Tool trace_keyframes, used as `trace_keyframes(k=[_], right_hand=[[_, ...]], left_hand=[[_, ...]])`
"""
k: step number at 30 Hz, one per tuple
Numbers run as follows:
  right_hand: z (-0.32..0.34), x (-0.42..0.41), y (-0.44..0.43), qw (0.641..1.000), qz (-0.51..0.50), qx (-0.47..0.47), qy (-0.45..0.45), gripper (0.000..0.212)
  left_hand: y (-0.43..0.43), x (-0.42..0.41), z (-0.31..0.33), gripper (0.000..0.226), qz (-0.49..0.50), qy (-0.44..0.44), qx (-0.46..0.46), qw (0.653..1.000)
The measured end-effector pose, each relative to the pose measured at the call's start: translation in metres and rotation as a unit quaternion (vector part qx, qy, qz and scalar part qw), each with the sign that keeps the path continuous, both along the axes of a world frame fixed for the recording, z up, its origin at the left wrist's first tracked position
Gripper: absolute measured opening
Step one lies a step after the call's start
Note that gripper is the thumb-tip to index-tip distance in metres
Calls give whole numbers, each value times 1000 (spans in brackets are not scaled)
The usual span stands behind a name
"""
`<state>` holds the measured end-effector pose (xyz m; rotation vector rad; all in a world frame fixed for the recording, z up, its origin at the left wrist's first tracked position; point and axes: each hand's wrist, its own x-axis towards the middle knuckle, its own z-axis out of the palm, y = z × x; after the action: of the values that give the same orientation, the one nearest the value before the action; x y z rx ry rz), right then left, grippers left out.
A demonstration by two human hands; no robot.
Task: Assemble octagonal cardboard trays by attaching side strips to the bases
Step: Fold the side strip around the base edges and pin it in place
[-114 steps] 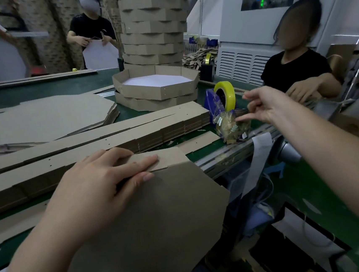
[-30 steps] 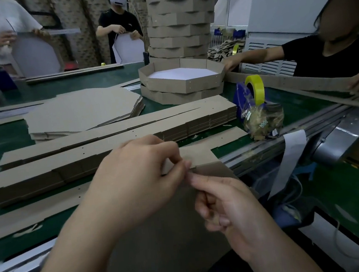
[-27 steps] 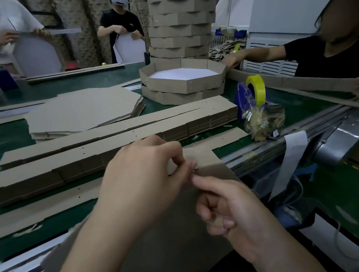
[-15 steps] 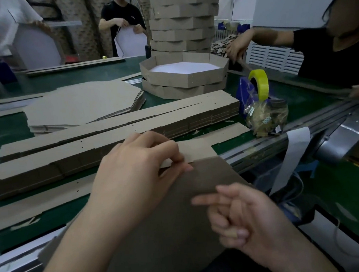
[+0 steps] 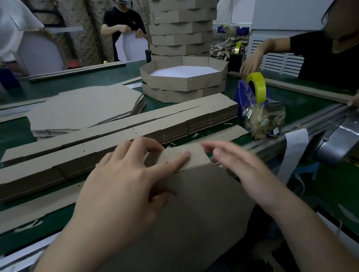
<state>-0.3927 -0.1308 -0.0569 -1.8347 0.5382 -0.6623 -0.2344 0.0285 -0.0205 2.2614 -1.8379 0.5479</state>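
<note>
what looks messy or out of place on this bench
Small things only: cardboard scraps litter the green belt beside the stack of side strips, whose top layers sit askew, and a white strip dangles off the metal rail on the right. Nothing looks damaged.
</note>
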Motion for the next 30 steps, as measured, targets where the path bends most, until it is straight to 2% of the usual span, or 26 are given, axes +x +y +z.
trace_keyframes(k=[2,5,11,15,20,24,30], right_hand=[[-3,5,1,997,48,33,46,46],[-4,9,6,997,67,23,23,39],[16,-1,-6,986,137,-51,76,36],[21,-14,-23,977,100,-122,143,37],[27,-25,-25,980,60,-185,52,30],[26,-22,-22,972,43,-228,43,25],[5,-13,-9,966,31,-251,50,45]], left_hand=[[4,1,2,54,-12,8,2,1000],[2,-6,12,50,-8,29,2,1000],[-1,-24,24,44,-57,86,-16,995],[17,-20,24,40,-72,104,-81,989],[32,-16,14,39,-82,145,-146,975],[35,-11,-2,44,-98,189,-151,965],[38,2,-20,44,-113,258,-154,947]])
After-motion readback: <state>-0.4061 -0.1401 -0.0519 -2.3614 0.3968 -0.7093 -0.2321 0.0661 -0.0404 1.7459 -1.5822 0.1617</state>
